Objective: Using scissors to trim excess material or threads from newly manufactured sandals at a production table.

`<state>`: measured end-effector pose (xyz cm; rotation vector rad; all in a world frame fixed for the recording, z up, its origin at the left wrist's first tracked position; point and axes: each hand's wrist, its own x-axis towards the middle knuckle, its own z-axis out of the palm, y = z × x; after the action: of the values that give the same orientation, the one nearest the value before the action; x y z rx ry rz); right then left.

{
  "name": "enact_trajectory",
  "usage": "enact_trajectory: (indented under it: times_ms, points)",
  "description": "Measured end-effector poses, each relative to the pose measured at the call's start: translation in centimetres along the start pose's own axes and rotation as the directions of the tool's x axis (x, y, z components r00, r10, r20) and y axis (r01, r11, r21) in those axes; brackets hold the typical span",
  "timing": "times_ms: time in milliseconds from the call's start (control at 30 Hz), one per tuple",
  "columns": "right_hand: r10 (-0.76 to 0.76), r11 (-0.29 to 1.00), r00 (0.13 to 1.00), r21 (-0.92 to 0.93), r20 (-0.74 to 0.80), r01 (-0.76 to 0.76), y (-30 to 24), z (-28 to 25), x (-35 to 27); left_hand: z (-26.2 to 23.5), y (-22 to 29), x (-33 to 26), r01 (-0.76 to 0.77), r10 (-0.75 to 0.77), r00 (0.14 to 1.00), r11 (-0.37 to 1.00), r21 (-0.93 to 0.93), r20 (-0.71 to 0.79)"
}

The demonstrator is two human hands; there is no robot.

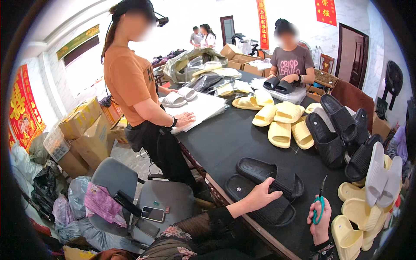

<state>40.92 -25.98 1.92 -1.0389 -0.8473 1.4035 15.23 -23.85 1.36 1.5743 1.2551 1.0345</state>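
A pair of black slide slippers (255, 169) lies side by side on the black table in front of me. My left hand (260, 197) is over the nearer slipper (277, 213), fingers stretched and apart; it seems to rest on the strap, though contact is partly hidden. To the right of the pair, my right hand (319, 216) is closed round the teal handles of small scissors (319, 209), whose dark blades point up and away from me. Pale yellow slippers (346, 236) lie just right of that hand, with light grey ones (383, 177) on top.
Black slippers (325, 141) are piled at the right, and yellow ones (284, 117) lie farther back. A person in orange (134, 78) stands at the left by white sheets (203, 112); another (292, 60) handles black slippers opposite. A grey chair (167, 199) bears a phone (153, 214).
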Motion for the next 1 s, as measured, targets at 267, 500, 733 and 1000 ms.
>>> enact_trajectory:
  times_ms: [267,500,733,1000]
  points:
    - [0.005,1.000,1.000,0.001,0.026,-0.005,-0.1,0.2,-0.4,0.1,0.0,-0.3,-0.044,0.044,0.998,0.999,0.004,-0.043]
    - [-0.007,1.000,1.000,-0.007,0.029,0.007,0.0,-0.1,-0.3,0.5,-1.1,0.1,-0.072,0.072,0.997,0.997,0.004,-0.041]
    - [-0.017,1.000,0.999,-0.019,0.044,0.018,-0.2,0.2,-0.4,0.0,-0.3,0.1,0.027,-0.027,1.000,1.000,0.017,0.011]
    - [-0.028,1.000,0.998,0.007,0.055,0.028,0.0,-0.2,-0.3,-0.3,1.5,-0.3,0.030,-0.031,0.999,0.999,0.040,0.014]
